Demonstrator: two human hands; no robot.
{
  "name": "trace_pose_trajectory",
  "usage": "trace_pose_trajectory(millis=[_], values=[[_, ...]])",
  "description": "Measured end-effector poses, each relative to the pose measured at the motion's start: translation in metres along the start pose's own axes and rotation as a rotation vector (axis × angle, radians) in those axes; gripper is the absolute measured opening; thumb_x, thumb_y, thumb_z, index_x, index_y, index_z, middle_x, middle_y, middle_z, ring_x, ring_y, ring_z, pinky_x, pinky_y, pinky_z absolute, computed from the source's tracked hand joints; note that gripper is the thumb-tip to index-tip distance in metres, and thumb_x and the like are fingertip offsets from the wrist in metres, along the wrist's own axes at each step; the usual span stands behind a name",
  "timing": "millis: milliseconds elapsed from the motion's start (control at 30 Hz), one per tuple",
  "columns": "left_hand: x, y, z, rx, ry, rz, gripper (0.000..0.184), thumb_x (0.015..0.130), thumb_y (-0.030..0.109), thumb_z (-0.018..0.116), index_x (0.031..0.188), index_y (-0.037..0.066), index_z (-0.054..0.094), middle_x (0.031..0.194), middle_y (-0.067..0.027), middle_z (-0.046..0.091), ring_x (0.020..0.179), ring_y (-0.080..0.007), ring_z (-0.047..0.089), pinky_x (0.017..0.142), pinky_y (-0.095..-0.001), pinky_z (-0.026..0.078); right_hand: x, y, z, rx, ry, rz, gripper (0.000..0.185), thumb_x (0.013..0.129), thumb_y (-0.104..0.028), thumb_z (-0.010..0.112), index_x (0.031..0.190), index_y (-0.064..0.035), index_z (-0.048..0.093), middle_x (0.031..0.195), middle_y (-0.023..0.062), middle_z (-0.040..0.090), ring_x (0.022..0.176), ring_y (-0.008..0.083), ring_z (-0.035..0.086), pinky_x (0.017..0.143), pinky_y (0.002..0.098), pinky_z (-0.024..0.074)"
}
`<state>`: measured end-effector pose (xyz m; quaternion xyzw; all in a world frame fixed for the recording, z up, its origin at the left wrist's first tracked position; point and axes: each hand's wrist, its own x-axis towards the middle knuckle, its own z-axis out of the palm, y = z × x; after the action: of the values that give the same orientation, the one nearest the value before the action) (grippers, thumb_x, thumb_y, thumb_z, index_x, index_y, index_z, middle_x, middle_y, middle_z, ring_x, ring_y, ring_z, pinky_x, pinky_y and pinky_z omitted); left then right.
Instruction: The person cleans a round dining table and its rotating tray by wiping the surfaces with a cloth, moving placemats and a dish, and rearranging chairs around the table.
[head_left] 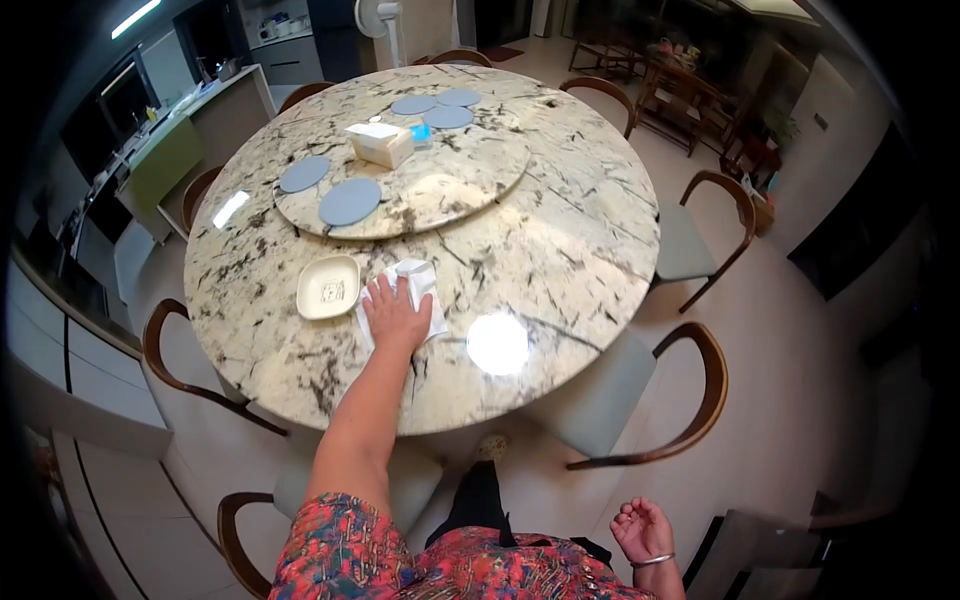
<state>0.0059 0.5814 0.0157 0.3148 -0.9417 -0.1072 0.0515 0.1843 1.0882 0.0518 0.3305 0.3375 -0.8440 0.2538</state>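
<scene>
My left hand point(396, 314) lies flat with its fingers spread on a white cloth or tissue point(420, 277), pressing it against the round marble table point(540, 290). Just left of the cloth sits a square cream dish point(328, 288) with a small printed drawing; the hand does not touch it. Down at the lower right, away from the table, my right hand point(642, 530) hangs palm up beside my body, its fingers curled in, a bracelet on the wrist. Nothing shows inside it.
A raised round turntable point(450, 200) holds grey-blue round mats point(350, 202), a tissue box point(381, 146) and a small blue pack point(420, 134). Wooden-backed chairs point(690, 400) surround the table. Behind stand a fan point(391, 30) and a counter point(200, 120).
</scene>
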Motion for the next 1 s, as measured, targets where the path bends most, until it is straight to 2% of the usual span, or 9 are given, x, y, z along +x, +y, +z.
trace_pose_trajectory(millis=[133, 267, 333, 467, 533, 600, 633, 733, 1000], values=[[0.063, 0.038, 0.032, 0.055, -0.048, 0.260, 0.057, 0.096, 0.040, 0.035, 0.143, 0.007, 0.035, 0.151, -0.0192, 0.026, 0.141, -0.0333, 0.019, 0.115, -0.0440, 0.014, 0.052, -0.024, 0.044, 0.000, 0.018, 0.007, 0.018, 0.090, -0.022, 0.052, 0.084, -0.0071, 0.059, 0.080, 0.0077, 0.063, 0.073, 0.0237, 0.062, 0.073, 0.0428, 0.0550], [0.088, 0.063, 0.045, -0.593, -0.050, 0.637, 0.037, 0.095, 0.028, 0.046, 0.119, 0.003, 0.057, 0.126, -0.0146, 0.057, 0.121, -0.0353, 0.049, 0.102, -0.0408, 0.037, 0.098, -0.041, 0.106, 0.009, 0.002, 0.134, 0.017, 0.090, -0.022, 0.053, 0.084, -0.0069, 0.060, 0.080, 0.0084, 0.063, 0.072, 0.0243, 0.062, 0.073, 0.0430, 0.0552], [0.099, 0.064, 0.039, -0.817, -0.206, 0.376, 0.033, 0.096, 0.026, 0.046, 0.109, 0.000, 0.060, 0.103, -0.0131, 0.066, 0.098, -0.0302, 0.061, 0.085, -0.0365, 0.046, 0.118, -0.052, 0.135, -0.032, -0.050, 0.145, 0.018, 0.091, -0.021, 0.052, 0.086, -0.0061, 0.060, 0.081, 0.0094, 0.064, 0.074, 0.0249, 0.063, 0.073, 0.0435, 0.0553], [0.128, 0.052, -0.011, -1.597, 0.377, -0.019, 0.033, 0.099, 0.025, 0.041, 0.106, -0.001, 0.060, 0.088, -0.0076, 0.065, 0.083, -0.0113, 0.058, 0.071, -0.0241, 0.045, 0.139, -0.079, 0.177, -0.080, -0.063, 0.085, 0.020, 0.092, -0.022, 0.051, 0.088, -0.0043, 0.060, 0.082, 0.0109, 0.065, 0.072, 0.0256, 0.064, 0.072, 0.0446, 0.0562], [0.142, 0.048, -0.031, -1.467, 0.422, 0.062, 0.035, 0.099, 0.026, 0.040, 0.117, 0.000, 0.057, 0.108, -0.0145, 0.063, 0.102, -0.0203, 0.058, 0.086, -0.0312, 0.045, 0.158, -0.087, 0.192, -0.103, -0.070, 0.093, 0.021, 0.093, -0.022, 0.051, 0.088, -0.0041, 0.060, 0.083, 0.0113, 0.065, 0.072, 0.0260, 0.065, 0.072, 0.0448, 0.0565], [0.172, 0.048, -0.019, -0.409, 0.489, 0.208, 0.046, 0.099, 0.032, 0.037, 0.135, 0.003, 0.043, 0.137, -0.0198, 0.045, 0.130, -0.0300, 0.041, 0.107, -0.0406, 0.032, 0.179, -0.091, 0.210, -0.129, -0.106, 0.121, 0.021, 0.093, -0.022, 0.052, 0.089, -0.0037, 0.060, 0.083, 0.0114, 0.065, 0.072, 0.0259, 0.065, 0.073, 0.0449, 0.0564], [0.188, 0.058, -0.009, -0.331, 0.071, 0.035, 0.057, 0.098, 0.037, 0.034, 0.146, 0.008, 0.027, 0.152, -0.0182, 0.023, 0.142, -0.0335, 0.016, 0.116, -0.0454, 0.012, 0.191, -0.090, 0.221, -0.141, -0.155, 0.144, 0.021, 0.093, -0.023, 0.052, 0.090, -0.0030, 0.060, 0.084, 0.0117, 0.065, 0.073, 0.0255, 0.065, 0.073, 0.0444, 0.0562], [0.236, 0.074, -0.004, -0.013, 0.007, 0.045, 0.059, 0.097, 0.040, 0.033, 0.148, 0.012, 0.024, 0.152, -0.0178, 0.023, 0.142, -0.0325, 0.019, 0.116, -0.0452, 0.012, 0.223, -0.087, 0.264, -0.242, -0.246, 0.187, 0.022, 0.093, -0.023, 0.051, 0.092, -0.0023, 0.060, 0.085, 0.0117, 0.065, 0.075, 0.0249, 0.065, 0.074, 0.0438, 0.0560], [0.265, 0.129, 0.035, -0.165, -0.037, 0.648, 0.046, 0.097, 0.029, 0.036, 0.139, 0.011, 0.041, 0.149, -0.0125, 0.032, 0.139, -0.0287, 0.026, 0.115, -0.0409, 0.020, 0.341, -0.071, 0.377, -0.575, -0.346, 0.124, 0.019, 0.094, -0.021, 0.050, 0.097, -0.0039, 0.057, 0.076, 0.0031, 0.057, 0.065, 0.0153, 0.055, 0.060, 0.0319, 0.0511]])
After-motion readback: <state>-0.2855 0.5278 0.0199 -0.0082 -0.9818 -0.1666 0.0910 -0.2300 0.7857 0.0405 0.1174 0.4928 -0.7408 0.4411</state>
